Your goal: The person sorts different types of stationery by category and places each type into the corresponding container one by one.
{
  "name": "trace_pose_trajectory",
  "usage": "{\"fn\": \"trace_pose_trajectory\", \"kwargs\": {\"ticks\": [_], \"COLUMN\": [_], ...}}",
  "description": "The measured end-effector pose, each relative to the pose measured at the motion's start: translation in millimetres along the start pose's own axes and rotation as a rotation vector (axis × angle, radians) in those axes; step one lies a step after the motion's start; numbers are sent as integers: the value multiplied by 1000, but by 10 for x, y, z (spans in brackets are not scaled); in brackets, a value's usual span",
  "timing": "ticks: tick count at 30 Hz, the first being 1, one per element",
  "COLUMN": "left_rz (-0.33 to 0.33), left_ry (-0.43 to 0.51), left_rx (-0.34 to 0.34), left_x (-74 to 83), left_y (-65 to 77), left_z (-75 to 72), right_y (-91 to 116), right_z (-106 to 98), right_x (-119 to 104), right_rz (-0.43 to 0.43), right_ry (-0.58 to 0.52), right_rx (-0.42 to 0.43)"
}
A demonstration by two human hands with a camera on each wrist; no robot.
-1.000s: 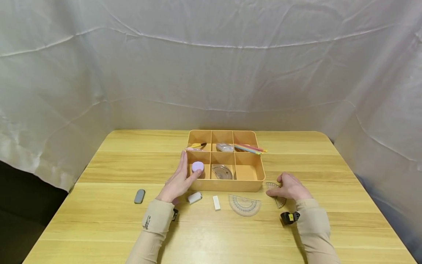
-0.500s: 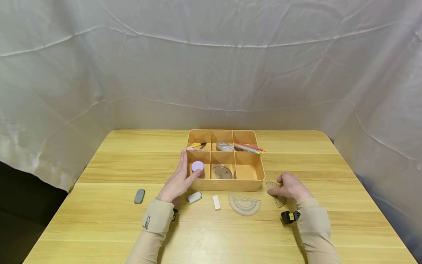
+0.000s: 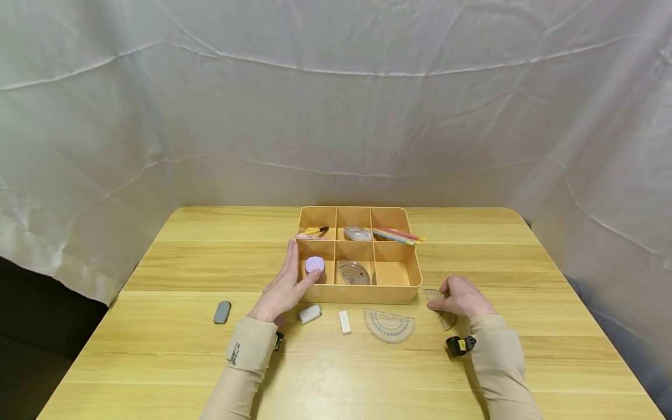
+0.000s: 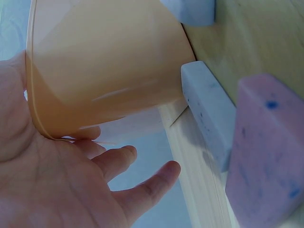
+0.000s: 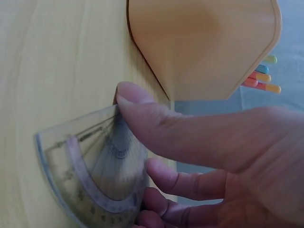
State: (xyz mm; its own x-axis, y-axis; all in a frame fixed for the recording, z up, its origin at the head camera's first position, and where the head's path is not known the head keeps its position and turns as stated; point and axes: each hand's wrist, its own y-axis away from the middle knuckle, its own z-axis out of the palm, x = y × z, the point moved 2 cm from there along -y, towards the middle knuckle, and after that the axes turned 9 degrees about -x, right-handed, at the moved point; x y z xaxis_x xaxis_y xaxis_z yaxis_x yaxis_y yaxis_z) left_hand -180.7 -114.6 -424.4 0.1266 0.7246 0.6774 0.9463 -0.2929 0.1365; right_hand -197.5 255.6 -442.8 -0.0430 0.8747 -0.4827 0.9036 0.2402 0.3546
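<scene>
At the left front corner of the orange six-compartment organizer (image 3: 357,295), my left hand (image 3: 280,294) rests against the box. Its fingers lie along the outer left side, and its thumb crosses the front rim beside a purple-topped round item (image 3: 315,264). In the left wrist view the fingers are spread and loose by the box wall. To the right of the organizer, my right hand (image 3: 464,296) pinches a small clear protractor (image 5: 102,166) between thumb and fingers. That protractor is low over the table or touching it; part is hidden by the hand.
Before the box lie a larger clear protractor (image 3: 390,326), a white eraser (image 3: 344,322) and a white-grey block (image 3: 310,314). A pink eraser (image 4: 266,152) sits by my left wrist; a grey oblong (image 3: 222,312) is farther left. Colored pencils (image 3: 396,235) overhang the right rim.
Hardly anything differs. My right hand and the small protractor have shifted very slightly; my left hand stays in place.
</scene>
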Motion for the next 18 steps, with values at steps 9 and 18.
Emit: {"fn": "trace_pose_trajectory", "kwargs": {"ticks": [9, 18], "left_rz": [-6, -4], "left_ry": [-10, 2], "left_rx": [4, 2], "left_x": [-6, 7], "left_y": [-5, 4], "left_z": [9, 4], "right_y": [-10, 4], "right_z": [11, 10], "right_x": [-13, -48], "right_rz": [38, 67], "right_ry": [0, 12], "right_rx": [-3, -10]}}
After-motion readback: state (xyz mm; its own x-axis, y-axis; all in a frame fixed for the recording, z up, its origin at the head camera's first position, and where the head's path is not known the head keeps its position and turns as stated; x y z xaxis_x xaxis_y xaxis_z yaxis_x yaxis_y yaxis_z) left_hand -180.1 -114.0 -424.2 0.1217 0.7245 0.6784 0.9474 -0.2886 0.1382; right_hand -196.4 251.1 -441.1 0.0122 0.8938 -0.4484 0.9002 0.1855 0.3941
